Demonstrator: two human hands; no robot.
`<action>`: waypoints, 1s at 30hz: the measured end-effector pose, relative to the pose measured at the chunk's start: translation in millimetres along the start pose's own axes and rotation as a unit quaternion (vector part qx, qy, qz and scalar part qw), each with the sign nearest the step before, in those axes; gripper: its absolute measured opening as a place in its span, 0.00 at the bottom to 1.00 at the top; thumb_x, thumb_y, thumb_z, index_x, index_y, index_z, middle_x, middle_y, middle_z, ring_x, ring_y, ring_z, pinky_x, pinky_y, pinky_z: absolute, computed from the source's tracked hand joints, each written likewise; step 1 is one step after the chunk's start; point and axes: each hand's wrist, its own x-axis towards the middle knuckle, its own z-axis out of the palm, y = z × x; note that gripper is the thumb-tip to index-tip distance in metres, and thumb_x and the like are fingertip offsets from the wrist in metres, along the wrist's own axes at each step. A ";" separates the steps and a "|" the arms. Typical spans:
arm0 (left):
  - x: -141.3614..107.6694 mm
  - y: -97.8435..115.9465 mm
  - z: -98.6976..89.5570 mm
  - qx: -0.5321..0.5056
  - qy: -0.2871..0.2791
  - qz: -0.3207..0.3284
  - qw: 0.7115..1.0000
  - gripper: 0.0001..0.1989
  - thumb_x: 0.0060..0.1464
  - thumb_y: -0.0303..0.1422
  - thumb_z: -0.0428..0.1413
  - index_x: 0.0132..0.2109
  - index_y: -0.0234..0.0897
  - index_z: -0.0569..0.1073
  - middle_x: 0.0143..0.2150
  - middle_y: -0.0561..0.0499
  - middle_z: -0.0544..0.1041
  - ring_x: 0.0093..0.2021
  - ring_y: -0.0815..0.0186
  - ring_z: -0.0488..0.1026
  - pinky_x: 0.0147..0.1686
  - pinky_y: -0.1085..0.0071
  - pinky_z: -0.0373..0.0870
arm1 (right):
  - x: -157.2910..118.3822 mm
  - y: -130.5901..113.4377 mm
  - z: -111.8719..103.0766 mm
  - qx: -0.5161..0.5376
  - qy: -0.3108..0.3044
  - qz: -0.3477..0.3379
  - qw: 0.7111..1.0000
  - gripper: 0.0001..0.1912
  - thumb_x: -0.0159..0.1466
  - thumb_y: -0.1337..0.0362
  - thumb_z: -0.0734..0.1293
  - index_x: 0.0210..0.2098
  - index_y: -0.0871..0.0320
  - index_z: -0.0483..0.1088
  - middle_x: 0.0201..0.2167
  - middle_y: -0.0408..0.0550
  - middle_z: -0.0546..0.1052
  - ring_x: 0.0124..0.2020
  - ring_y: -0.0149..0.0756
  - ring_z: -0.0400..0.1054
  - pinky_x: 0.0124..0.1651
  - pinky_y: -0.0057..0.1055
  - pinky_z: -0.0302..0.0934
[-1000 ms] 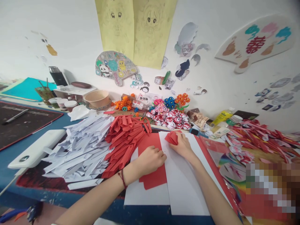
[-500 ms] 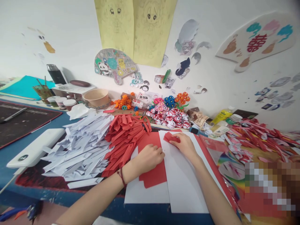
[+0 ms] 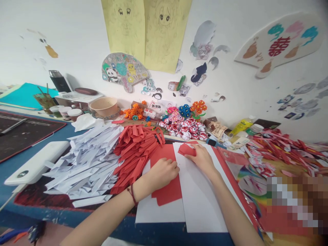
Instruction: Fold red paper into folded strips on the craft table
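Note:
My right hand [image 3: 202, 158] pinches a small folded red paper piece [image 3: 185, 149] between thumb and fingers, above a stack of white paper sheets [image 3: 198, 194]. Just to its left, my left hand [image 3: 165, 173] is closed, fingers curled under, over a sheet of red paper [image 3: 167, 194]. Whatever those fingers grip, if anything, is hidden. Left of that hand lies a heap of folded red paper strips [image 3: 135, 150]. A larger heap of folded white paper strips [image 3: 87, 164] spreads beside it.
A white power bank [image 3: 37, 162] with a cable lies at the left. Behind the heaps are a round bowl [image 3: 104, 106], red-and-white paper flowers [image 3: 188, 129] and small jars [image 3: 75, 113]. Red and pink strips [image 3: 279, 147] pile up at the right, near a blurred-out area.
The view has shifted very slightly. The red piece in my right hand shows a little differently, with the fingers moved slightly over it. My left hand stays in place.

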 end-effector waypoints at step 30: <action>-0.8 3.8 -9.4 -0.006 -0.043 -0.020 0.999 0.08 0.62 0.25 0.44 0.41 0.35 0.67 0.38 0.44 0.70 0.38 0.61 0.69 0.35 0.65 0.66 | 6.0 8.2 2.9 -0.026 0.023 0.014 0.999 0.14 0.57 0.53 0.68 0.37 0.55 0.74 0.41 0.49 0.77 0.45 0.43 0.69 0.40 0.33 0.59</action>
